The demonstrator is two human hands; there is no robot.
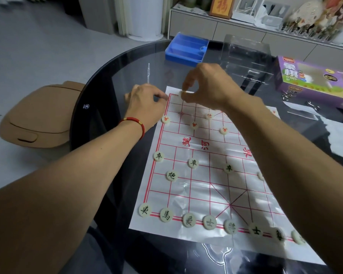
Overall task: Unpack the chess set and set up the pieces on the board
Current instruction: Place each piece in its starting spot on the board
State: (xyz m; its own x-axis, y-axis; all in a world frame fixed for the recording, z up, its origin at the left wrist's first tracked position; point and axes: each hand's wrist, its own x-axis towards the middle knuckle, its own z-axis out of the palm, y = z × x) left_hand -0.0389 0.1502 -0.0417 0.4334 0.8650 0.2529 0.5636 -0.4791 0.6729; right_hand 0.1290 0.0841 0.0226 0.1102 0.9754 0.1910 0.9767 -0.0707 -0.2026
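1. At the board's far left corner, our left hand [145, 103] pinches the thin, glossy white paper board with red grid lines [196, 186]; it is light, creased and slippery on the dark glass tabletop [115, 80].
2. Rightward, our right hand [208, 86] pinches a small cream disc piece [183, 92] by its rim over the far row; it looks hard, light and smooth.

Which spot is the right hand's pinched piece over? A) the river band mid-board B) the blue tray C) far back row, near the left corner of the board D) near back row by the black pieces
C: the right hand pinches a pale piece over the far edge row of the board, close to its far-left corner, well beyond the red-marked pieces.
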